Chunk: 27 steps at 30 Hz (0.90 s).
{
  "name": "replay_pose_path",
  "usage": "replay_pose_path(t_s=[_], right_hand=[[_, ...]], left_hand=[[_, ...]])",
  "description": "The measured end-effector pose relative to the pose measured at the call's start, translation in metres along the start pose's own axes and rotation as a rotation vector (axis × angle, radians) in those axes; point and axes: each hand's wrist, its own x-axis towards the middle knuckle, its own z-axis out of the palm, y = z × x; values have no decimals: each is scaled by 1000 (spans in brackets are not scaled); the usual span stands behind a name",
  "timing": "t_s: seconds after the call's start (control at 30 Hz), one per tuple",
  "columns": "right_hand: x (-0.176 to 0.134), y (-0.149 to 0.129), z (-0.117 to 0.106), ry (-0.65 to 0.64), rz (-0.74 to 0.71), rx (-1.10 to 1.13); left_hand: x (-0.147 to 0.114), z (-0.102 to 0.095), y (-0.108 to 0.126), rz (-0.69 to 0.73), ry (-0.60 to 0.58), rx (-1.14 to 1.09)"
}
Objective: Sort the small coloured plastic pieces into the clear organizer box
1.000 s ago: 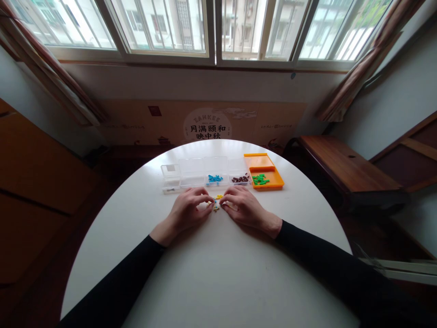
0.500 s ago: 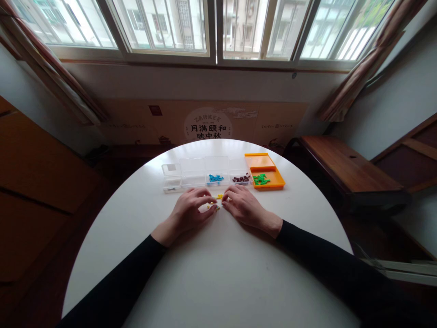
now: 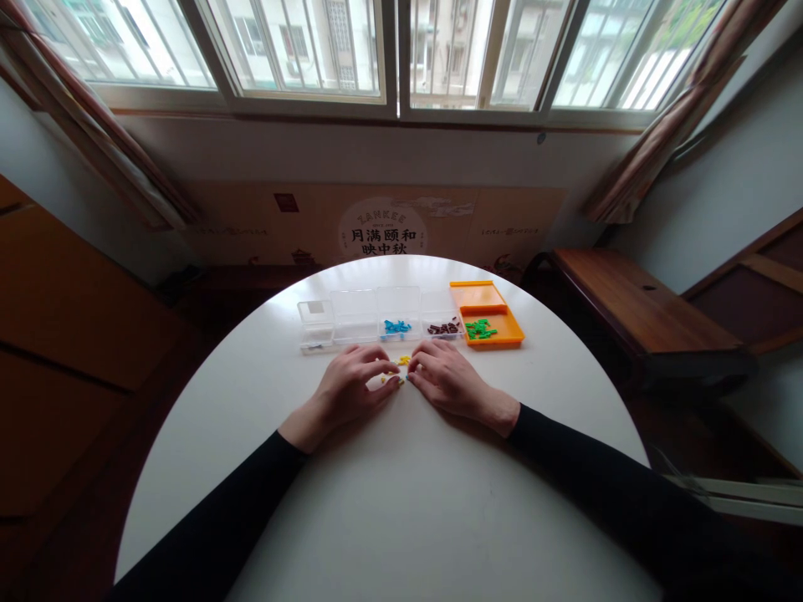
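Small yellow pieces (image 3: 404, 360) lie loose on the white table between my hands. My left hand (image 3: 351, 386) rests on its side at the left of them, thumb and forefinger apart. Close to that thumb tip is another tiny yellow piece (image 3: 401, 382); contact with it cannot be made out. From the other side, my right hand (image 3: 455, 380) reaches in with bent fingers and pinches a tiny bluish piece (image 3: 407, 377), mostly covered by the fingertips. The exact kind of these pieces is too small to tell.
Beyond my hands stand open clear plastic boxes (image 3: 355, 339), some holding blue pieces (image 3: 396, 327) and dark brown pieces (image 3: 444, 328). At their right, an open orange box (image 3: 513, 334) contains green pieces (image 3: 480, 329). The round white table (image 3: 401, 502) has a curved edge.
Both hands stay almost in place. My fingertips have shifted slightly, and a bluish bit now shows at my right fingertips.
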Motion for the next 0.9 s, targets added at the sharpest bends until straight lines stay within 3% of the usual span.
replay_pose_path(t_s=[0.53, 0.9], right_hand=[[4, -8, -5, 40, 42, 127], [4, -7, -4, 118, 20, 147]], left_hand=[[5, 3, 9, 50, 86, 6], [5, 3, 7, 10, 110, -17]])
